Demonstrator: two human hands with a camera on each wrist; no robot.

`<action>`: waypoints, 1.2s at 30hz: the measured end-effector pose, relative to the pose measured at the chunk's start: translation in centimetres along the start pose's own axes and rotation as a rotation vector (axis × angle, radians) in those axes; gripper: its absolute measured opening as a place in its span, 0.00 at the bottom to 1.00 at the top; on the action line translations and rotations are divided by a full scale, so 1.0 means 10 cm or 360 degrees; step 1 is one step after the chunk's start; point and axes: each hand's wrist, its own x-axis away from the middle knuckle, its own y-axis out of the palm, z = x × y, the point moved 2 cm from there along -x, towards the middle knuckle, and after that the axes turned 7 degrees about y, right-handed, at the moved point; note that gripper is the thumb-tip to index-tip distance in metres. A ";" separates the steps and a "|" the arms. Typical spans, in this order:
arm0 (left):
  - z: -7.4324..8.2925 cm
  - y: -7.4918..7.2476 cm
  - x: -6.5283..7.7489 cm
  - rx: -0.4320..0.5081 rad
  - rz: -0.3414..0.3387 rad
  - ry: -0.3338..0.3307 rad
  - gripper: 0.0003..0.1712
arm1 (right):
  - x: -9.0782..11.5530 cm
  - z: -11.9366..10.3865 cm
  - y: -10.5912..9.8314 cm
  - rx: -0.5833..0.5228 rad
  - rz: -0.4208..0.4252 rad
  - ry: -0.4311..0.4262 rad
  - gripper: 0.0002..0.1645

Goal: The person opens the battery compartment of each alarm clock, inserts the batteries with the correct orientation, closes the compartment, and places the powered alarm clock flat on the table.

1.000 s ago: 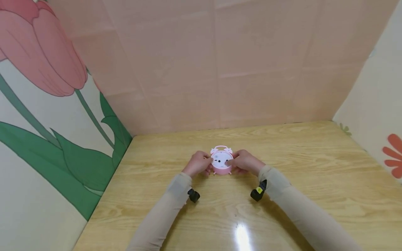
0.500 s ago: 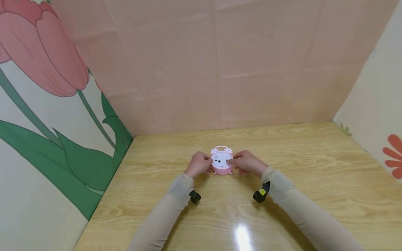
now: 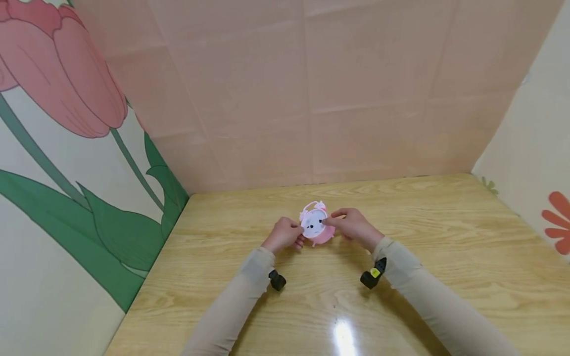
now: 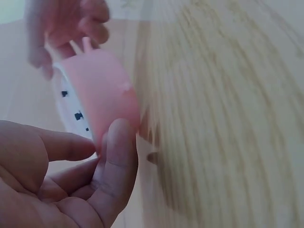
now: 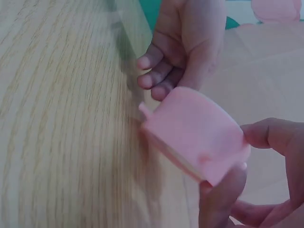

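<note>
A pink twin-bell alarm clock (image 3: 315,223) is between my hands, tilted to the left in the head view. Its white side with small black knobs faces the head camera. My left hand (image 3: 282,234) pinches the clock's left edge between thumb and fingers. On the opposite edge, my right hand (image 3: 354,228) holds it, thumb against the white side and a finger on the pink casing. The left wrist view shows the pink casing (image 4: 102,88) and a foot. In the right wrist view the casing (image 5: 194,128) stands slanted to the wood, and the front dial is hidden.
The wood-grain table (image 3: 249,316) lies under both forearms. A pink-beige sheet (image 3: 249,109) covers the back wall. Side walls carry a painted tulip (image 3: 67,74) and a red flower (image 3: 558,220). Black wrist cameras (image 3: 277,280) hang below the sleeves.
The clock, standing upright between both hands earlier, has turned counterclockwise in the head view, its right side rising. My right hand has moved up slightly with it; the left has hardly shifted.
</note>
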 end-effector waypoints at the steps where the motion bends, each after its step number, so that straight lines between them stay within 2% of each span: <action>1: 0.00 0.01 0.00 -0.0002 -0.0012 -0.0001 0.13 | 0.01 -0.02 0.00 -0.0008 0.0023 0.0003 0.35; 4: 0.01 0.01 0.00 -0.0053 -0.0022 0.0012 0.13 | 0.04 -0.05 0.03 -0.0024 0.0090 -0.0016 0.35; 7: 0.04 0.00 0.03 -0.0174 0.0010 0.0044 0.12 | 0.08 -0.08 0.07 0.0009 0.0149 -0.0034 0.33; 11: 0.16 -0.02 0.10 -0.0323 0.0099 0.0162 0.11 | 0.14 -0.14 0.13 0.0099 0.0220 -0.0087 0.32; 14: 0.29 -0.02 0.14 -0.0298 0.0136 0.0294 0.14 | 0.17 -0.19 0.18 0.0175 0.0284 -0.0166 0.32; 17: 0.39 -0.02 0.17 -0.0232 0.0135 0.0373 0.16 | 0.20 -0.23 0.24 0.0247 0.0341 -0.0245 0.31; 19: 0.42 -0.01 0.18 -0.0203 0.0133 0.0367 0.16 | 0.21 -0.25 0.28 0.0289 0.0362 -0.0273 0.31; 26: 0.45 0.00 0.19 -0.0259 0.0180 0.0303 0.19 | 0.26 -0.29 0.37 0.0322 0.0377 -0.0321 0.32; 36: 0.46 0.00 0.20 -0.0206 0.0144 0.0252 0.22 | 0.29 -0.28 0.40 0.0341 0.0357 -0.0304 0.35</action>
